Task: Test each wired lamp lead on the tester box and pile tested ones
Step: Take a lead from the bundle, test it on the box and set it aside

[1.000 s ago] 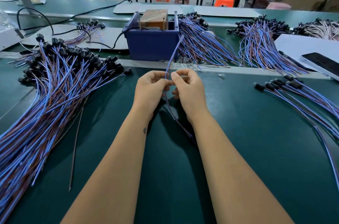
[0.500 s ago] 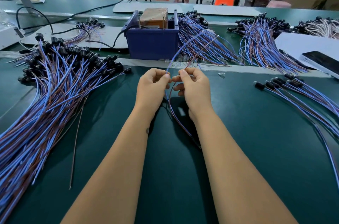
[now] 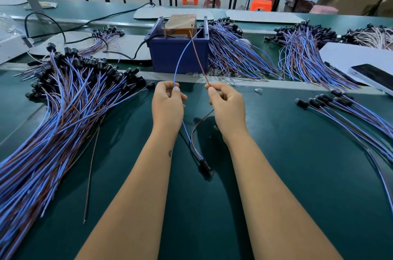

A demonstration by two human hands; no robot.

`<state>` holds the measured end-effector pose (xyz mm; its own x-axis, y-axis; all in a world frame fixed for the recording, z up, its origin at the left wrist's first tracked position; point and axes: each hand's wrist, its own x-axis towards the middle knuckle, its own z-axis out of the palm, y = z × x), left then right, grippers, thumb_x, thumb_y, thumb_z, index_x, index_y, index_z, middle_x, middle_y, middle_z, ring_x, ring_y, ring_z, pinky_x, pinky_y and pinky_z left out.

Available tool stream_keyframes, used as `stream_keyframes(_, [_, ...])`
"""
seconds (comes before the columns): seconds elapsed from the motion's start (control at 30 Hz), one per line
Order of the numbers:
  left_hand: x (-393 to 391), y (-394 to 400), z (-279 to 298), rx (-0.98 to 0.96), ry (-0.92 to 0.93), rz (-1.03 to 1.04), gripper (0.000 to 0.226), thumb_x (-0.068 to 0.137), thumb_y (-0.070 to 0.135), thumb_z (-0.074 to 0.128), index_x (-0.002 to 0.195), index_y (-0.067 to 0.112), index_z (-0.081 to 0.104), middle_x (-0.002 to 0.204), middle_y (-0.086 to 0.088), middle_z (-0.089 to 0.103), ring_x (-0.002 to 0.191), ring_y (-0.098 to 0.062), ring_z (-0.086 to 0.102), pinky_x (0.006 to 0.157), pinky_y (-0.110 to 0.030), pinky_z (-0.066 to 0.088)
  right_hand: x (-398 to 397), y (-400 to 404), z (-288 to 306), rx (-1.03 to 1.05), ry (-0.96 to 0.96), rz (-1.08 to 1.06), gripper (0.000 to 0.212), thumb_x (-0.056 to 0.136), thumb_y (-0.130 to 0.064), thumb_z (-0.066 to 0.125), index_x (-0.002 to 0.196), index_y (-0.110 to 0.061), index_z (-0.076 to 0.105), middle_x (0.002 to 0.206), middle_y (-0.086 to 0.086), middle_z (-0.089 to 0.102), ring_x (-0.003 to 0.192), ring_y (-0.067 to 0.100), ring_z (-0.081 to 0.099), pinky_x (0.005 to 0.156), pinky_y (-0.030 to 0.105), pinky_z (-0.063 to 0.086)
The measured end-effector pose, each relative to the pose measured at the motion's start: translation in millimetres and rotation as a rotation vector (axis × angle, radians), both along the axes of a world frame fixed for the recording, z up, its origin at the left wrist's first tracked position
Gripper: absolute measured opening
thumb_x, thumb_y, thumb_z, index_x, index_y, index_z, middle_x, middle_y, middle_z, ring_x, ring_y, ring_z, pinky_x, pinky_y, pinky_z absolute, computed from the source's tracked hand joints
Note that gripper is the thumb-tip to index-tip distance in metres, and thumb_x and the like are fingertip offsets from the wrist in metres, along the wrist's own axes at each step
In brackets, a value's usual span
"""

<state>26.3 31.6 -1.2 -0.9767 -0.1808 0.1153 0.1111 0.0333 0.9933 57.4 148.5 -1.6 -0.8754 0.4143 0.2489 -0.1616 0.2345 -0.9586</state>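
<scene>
Single head cam, wide-angle, worn by the person; looks fwd and down over the green surface [image 3: 297, 174]. Both forearms enter from the bottom edge, close to the lens, converging toward frame center. Blue tester box [image 3: 178, 55] sits upper center, farther off. Top of the frame reaches another bench and stools in the bkgd. Edges bow w/ lens distortion. No 2nd view.

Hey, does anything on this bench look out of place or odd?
One thing: a single brown wire lies alone on the green mat, beside the large left pile of leads, with no blue partner or black lamp end visible.
</scene>
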Motion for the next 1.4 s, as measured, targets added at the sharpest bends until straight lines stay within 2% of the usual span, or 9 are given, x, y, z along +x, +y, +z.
stream_keyframes(0.13, [-0.5, -1.7, 0.9, 0.030, -0.024, 0.029, 0.018, 0.103, 0.015, 0.041, 0.091, 0.025, 0.050, 0.070, 0.006, 0.061, 0.062, -0.007, 0.052, 0.051, -0.010, 0.041, 0.7, 0.3, 0.2, 0.006, -0.007, -0.005, 0.015, 0.098, -0.019, 0.053, 0.097, -0.024, 0.067, 0.066, -0.009, 0.052, 0.068, 0.009, 0.050, 0.070, 0.029, 0.048])
stream_keyframes(0.33, [-3.5, -3.5, -0.3, 0.081, -0.086, 0.057, 0.020, 0.099, 0.012, 0.037, 0.092, 0.026, 0.049, 0.066, 0.007, 0.057, 0.056, -0.006, 0.050, 0.053, -0.017, 0.041, -2.3, 1.4, -3.4, 0.007, -0.020, -0.021, 0.015, 0.098, -0.021, 0.054, 0.099, -0.022, 0.069, 0.065, -0.011, 0.053, 0.066, 0.006, 0.050, 0.065, 0.022, 0.046])
stream_keyframes(0.57, [-5.5, -3.7, -1.7, 0.090, -0.132, 0.053, 0.026, 0.092, 0.008, 0.036, 0.090, 0.026, 0.054, 0.056, 0.009, 0.055, 0.051, -0.008, 0.047, 0.054, -0.023, 0.039, -6.3, 1.4, -7.0, 0.024, -0.023, -0.023, 0.013, 0.096, -0.022, 0.055, 0.095, -0.026, 0.068, 0.063, -0.009, 0.052, 0.066, 0.011, 0.051, 0.064, 0.024, 0.044])
stream_keyframes(0.67, [-5.2, -4.3, -1.4, 0.097, -0.140, 0.059, 0.025, 0.092, 0.008, 0.036, 0.090, 0.025, 0.054, 0.057, 0.008, 0.055, 0.052, -0.009, 0.047, 0.054, -0.023, 0.039, -6.0, 1.3, -7.4, 0.024, -0.019, -0.019, 0.014, 0.096, -0.021, 0.055, 0.093, -0.027, 0.068, 0.061, -0.012, 0.051, 0.063, 0.008, 0.049, 0.060, 0.020, 0.043])
stream_keyframes(0.8, [-5.8, -4.9, -1.8, 0.090, -0.148, 0.056, 0.026, 0.092, 0.007, 0.036, 0.094, 0.024, 0.055, 0.060, 0.006, 0.056, 0.052, -0.010, 0.047, 0.055, -0.025, 0.039, -6.2, 1.4, -6.9, 0.030, -0.020, -0.023, 0.014, 0.096, -0.021, 0.055, 0.096, -0.024, 0.068, 0.063, -0.011, 0.052, 0.066, 0.010, 0.051, 0.064, 0.024, 0.044])
stream_keyframes(1.07, [-7.4, -5.7, -3.2, 0.093, -0.153, 0.062, 0.028, 0.094, 0.007, 0.038, 0.107, 0.018, 0.060, 0.059, 0.006, 0.056, 0.047, -0.007, 0.045, 0.053, -0.023, 0.039, -6.3, 1.9, -7.7, 0.030, -0.026, -0.028, 0.015, 0.097, -0.022, 0.054, 0.099, -0.023, 0.069, 0.063, -0.011, 0.053, 0.066, 0.009, 0.051, 0.064, 0.022, 0.045])
stream_keyframes(1.4, [-7.8, -8.8, -1.0, 0.195, -0.147, 0.105, 0.030, 0.092, 0.004, 0.037, 0.105, 0.018, 0.060, 0.060, 0.004, 0.056, 0.042, -0.003, 0.044, 0.048, -0.019, 0.039, -6.5, 2.1, -7.1, 0.022, -0.024, -0.035, 0.016, 0.097, -0.022, 0.054, 0.101, -0.022, 0.069, 0.064, -0.011, 0.053, 0.063, 0.005, 0.050, 0.063, 0.019, 0.044])
